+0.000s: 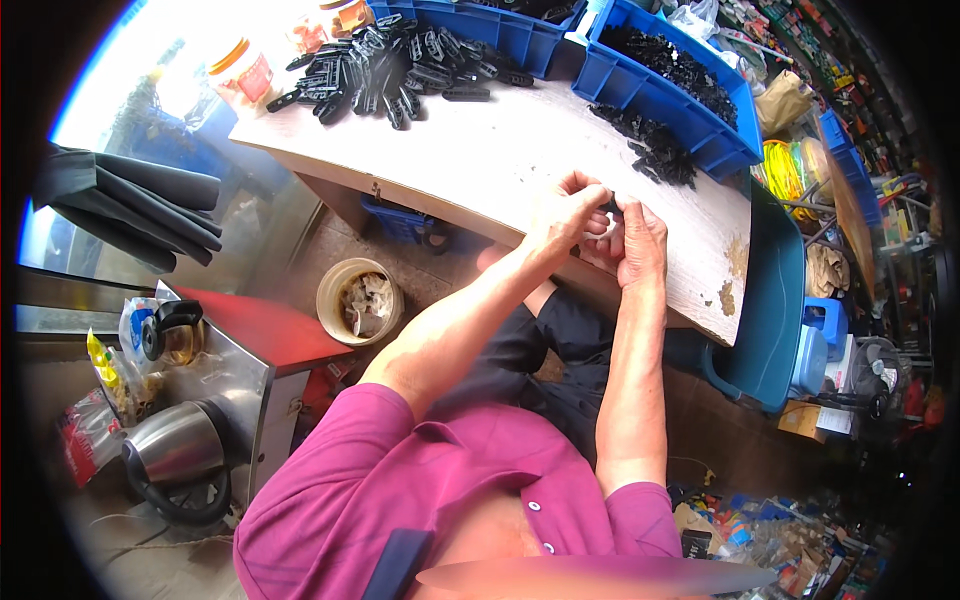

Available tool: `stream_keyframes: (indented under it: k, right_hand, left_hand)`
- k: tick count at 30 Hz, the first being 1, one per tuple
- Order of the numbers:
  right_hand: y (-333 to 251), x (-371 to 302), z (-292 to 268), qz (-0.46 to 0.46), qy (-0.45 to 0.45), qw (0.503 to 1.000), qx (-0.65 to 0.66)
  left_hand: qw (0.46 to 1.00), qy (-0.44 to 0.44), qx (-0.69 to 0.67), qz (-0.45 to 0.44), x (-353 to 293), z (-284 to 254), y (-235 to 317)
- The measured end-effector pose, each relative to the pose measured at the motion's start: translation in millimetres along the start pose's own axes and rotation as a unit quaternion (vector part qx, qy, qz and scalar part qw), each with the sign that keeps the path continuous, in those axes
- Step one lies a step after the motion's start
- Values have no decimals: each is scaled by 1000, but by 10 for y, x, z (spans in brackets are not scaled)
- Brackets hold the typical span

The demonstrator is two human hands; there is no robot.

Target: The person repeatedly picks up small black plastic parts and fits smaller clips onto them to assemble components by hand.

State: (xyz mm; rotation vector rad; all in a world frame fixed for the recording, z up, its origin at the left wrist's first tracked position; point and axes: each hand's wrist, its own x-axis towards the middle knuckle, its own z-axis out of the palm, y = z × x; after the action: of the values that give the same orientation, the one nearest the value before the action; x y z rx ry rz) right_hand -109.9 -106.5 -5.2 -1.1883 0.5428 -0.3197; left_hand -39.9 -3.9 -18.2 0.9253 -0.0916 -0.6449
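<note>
Over the near edge of the white worktable, my left hand and my right hand meet with their fingertips pinched together. Between them is a small black part, mostly covered by the fingers, so its exact shape cannot be made out. Beyond the hands, small black pieces lie loose on the tabletop in front of a blue bin that holds more of them. A heap of long, slotted black plastic parts is spread at the table's far left.
Another blue bin stands at the back. A teal tub sits by the table's right end. On the floor to the left is a bucket of scraps. A steel kettle and a glass pot are at the lower left.
</note>
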Motion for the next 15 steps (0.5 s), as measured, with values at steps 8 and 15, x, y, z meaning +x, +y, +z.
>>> stream_keyframes:
  k: [8, 15]
  right_hand:
    - [135, -43, 19, -126, 85, 988, -16]
    - [1, -101, -248, -51, 158, 977, 131]
  left_hand:
    - [997, -65, 41, 8, -2, -69, -40]
    - [613, 155, 629, 452, 520, -636, 521]
